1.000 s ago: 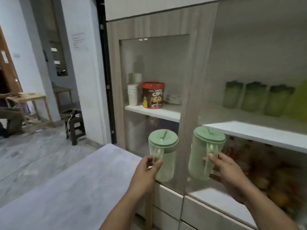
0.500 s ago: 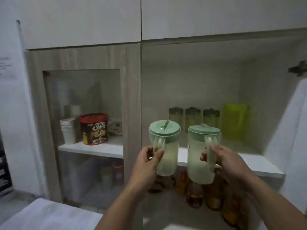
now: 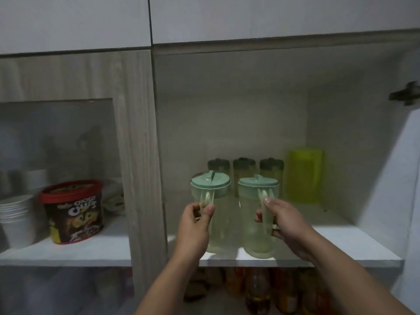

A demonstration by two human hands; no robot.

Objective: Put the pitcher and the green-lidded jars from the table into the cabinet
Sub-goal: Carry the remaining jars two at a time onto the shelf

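Both translucent green-lidded plastic jars [image 3: 258, 214] stood upright at the white cabinet shelf's [image 3: 341, 244] front edge, each hand's fingers [image 3: 268, 202] closed round a handle.

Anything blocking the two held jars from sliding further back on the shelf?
Yes. Three dark-lidded jars stand in a row right behind the left jar and right jar. The yellow-green pitcher stands further right; the shelf in front of it is free.

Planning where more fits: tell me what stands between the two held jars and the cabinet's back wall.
In the head view, three dark-lidded jars stand in a row behind the left-hand jar and right-hand jar, before the back wall.
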